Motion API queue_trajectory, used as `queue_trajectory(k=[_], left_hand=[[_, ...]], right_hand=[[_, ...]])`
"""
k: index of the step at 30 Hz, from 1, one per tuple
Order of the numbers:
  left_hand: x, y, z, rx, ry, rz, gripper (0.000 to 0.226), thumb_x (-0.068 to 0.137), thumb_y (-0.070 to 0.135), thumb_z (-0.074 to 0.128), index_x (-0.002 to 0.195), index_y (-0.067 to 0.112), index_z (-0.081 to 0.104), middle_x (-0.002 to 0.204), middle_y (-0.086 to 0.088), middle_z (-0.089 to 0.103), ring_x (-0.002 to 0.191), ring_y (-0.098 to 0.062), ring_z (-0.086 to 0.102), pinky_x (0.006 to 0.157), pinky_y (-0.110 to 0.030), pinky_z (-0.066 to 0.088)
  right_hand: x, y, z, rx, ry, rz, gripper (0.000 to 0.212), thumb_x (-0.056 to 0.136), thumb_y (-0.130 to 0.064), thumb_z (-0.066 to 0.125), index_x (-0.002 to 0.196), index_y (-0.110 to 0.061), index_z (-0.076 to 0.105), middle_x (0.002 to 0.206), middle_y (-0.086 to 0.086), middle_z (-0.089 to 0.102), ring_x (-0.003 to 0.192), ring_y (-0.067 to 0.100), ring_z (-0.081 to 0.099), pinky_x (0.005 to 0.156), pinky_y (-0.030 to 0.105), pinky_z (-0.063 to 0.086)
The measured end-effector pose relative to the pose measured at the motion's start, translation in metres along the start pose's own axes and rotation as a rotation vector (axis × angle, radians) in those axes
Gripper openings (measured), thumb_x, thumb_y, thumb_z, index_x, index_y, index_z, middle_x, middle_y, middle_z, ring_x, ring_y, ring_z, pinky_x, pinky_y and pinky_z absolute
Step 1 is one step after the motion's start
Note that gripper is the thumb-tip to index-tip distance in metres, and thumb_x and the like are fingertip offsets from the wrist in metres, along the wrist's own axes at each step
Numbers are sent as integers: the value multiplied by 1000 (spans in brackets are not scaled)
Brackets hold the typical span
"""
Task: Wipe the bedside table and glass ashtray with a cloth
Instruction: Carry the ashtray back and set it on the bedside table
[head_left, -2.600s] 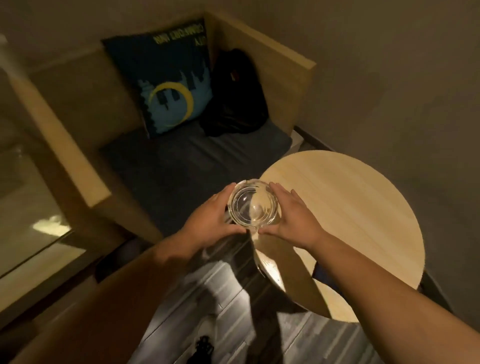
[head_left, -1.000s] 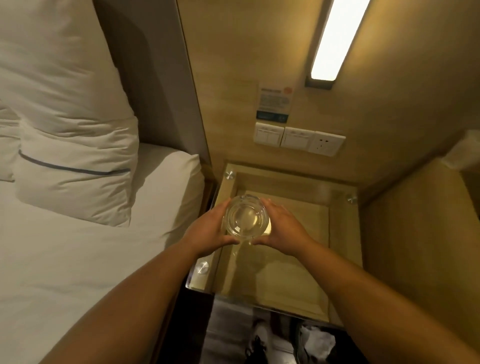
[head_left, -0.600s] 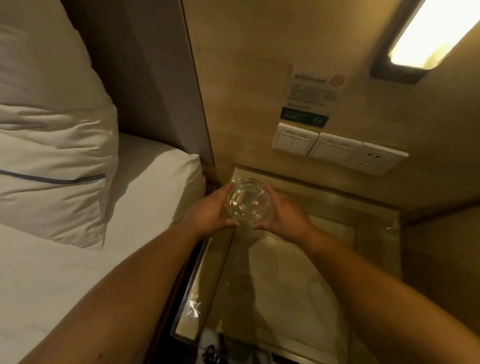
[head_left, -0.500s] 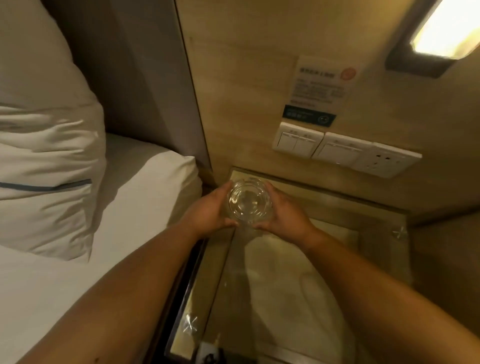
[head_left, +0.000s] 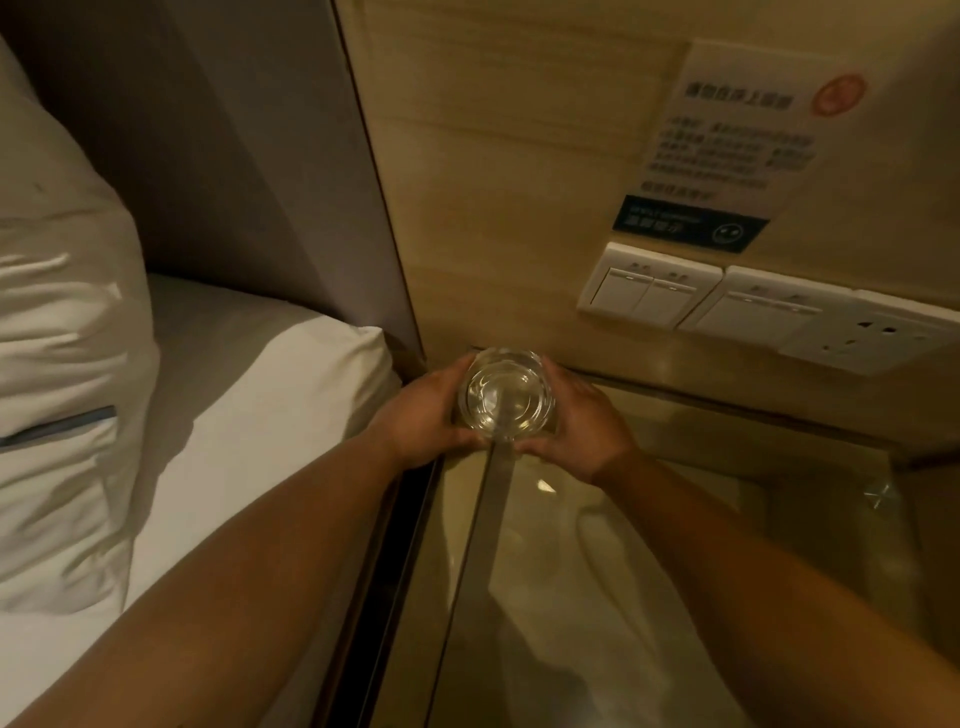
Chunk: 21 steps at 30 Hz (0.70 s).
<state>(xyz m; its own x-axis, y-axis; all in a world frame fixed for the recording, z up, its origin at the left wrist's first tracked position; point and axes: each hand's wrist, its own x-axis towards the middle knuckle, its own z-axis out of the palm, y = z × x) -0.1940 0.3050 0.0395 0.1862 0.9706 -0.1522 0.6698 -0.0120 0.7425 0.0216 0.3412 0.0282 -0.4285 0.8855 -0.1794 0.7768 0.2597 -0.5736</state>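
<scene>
A round clear glass ashtray (head_left: 506, 396) is held between both hands over the back left corner of the glass-topped bedside table (head_left: 675, 545). My left hand (head_left: 423, 415) grips its left side and my right hand (head_left: 582, 423) grips its right side. I cannot tell whether the ashtray touches the glass top. No cloth is in view.
A bed with a white sheet (head_left: 249, 405) and a white pillow (head_left: 57, 364) lies directly left of the table. On the wooden wall behind are light switches (head_left: 649, 286), a power socket (head_left: 867, 338) and a notice sign (head_left: 737, 150).
I carried the ashtray from a round wooden table to the bedside table. Over the last second my hands and view moved closer to the table's back left corner.
</scene>
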Motion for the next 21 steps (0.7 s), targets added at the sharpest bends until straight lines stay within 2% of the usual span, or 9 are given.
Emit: queue_trajectory(k=[3,6,9,10,13,15,18,21], left_hand=[[7,-5,-2,-1,-1,-1,93,61,33,87,134,41,30,130,4,57,116,-11,53,93,-25,43],[9,-9,-2,12,-4,-2,95,60,34,87,136,39,31,130,5,57,115,-9,53,89,-19,39],[9,-11,-1,18,1,7,95,60,36,87,135,43,29,128,8,58,108,2,50,82,-10,36],[10,-10,-1,20,-1,5,95,60,36,87,135,44,29,129,8,58,108,4,49,82,-10,36],[10,-10,-1,25,-8,8,96,60,38,87,136,42,29,130,5,57,115,-7,52,91,-23,43],[9,-11,0,35,-4,14,98,60,38,87,139,39,29,131,4,57,118,-12,52,93,-25,42],[8,-7,-1,121,4,-18,104,61,40,86,146,26,27,139,-1,51,125,-19,46,100,-29,38],[7,-1,-5,261,-65,-70,111,66,47,82,151,20,16,152,-5,35,140,-22,28,114,-42,23]], right_hand=[[6,1,-1,-14,-3,13,117,57,-49,85,150,-20,19,152,6,34,139,24,30,113,37,28],[8,2,-1,-40,-32,30,117,59,-51,83,150,-21,16,154,5,30,141,23,26,114,39,26],[7,2,-1,-47,-42,30,117,60,-51,83,151,-21,15,155,6,28,141,23,25,114,40,26],[8,2,-2,-55,-46,32,117,60,-51,82,151,-21,14,155,6,28,142,23,25,114,39,25],[9,3,-1,-70,-61,27,118,61,-53,81,151,-21,13,156,5,26,142,22,23,115,39,24],[8,5,-1,-77,-64,27,118,61,-55,80,151,-21,12,156,5,26,143,22,22,115,39,24],[8,4,-3,-105,-70,48,118,61,-57,79,151,-22,11,156,5,27,143,22,22,115,38,23],[6,-3,-6,-145,-83,44,119,61,-59,77,151,-22,9,154,7,30,141,24,26,114,39,25]])
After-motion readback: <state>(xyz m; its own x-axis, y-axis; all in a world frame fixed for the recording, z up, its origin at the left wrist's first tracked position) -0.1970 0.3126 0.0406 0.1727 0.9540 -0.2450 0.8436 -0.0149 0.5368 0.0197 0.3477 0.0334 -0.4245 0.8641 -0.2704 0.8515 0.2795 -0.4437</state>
